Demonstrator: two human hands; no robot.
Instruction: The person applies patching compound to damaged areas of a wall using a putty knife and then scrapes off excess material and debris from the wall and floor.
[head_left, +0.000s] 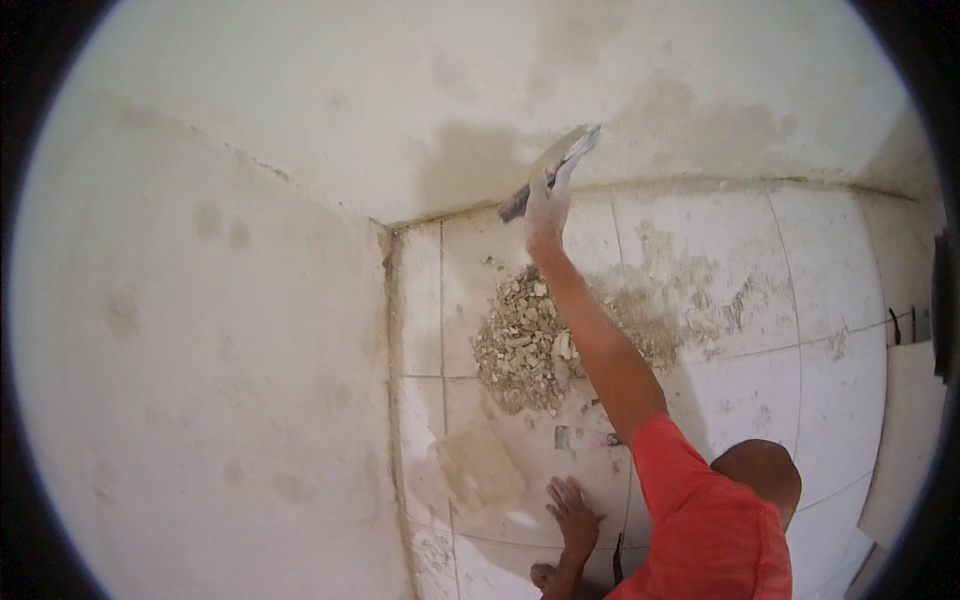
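Note:
Neither of my hands is in view. A co-worker in a red shirt (705, 530) bends low over the tiled floor, head (755, 465) seen from above. The co-worker's dust-covered upper hand (543, 215) grips a wide scraper (582, 145) against the foot of the white, damp-stained wall (640, 60). Their other hand (575, 515) rests spread on the tiles. A pile of broken plaster chips (520, 330) lies under the outstretched arm, with a small putty knife (585, 438) below it and a square beige piece (470, 465) to its left.
A second wall (200, 330) runs down the left and meets the far wall in a corner. Pale tiles (750, 390) with scattered dust extend to the right. A pale board (900, 430) and a dark upright object (940, 305) stand at the right rim.

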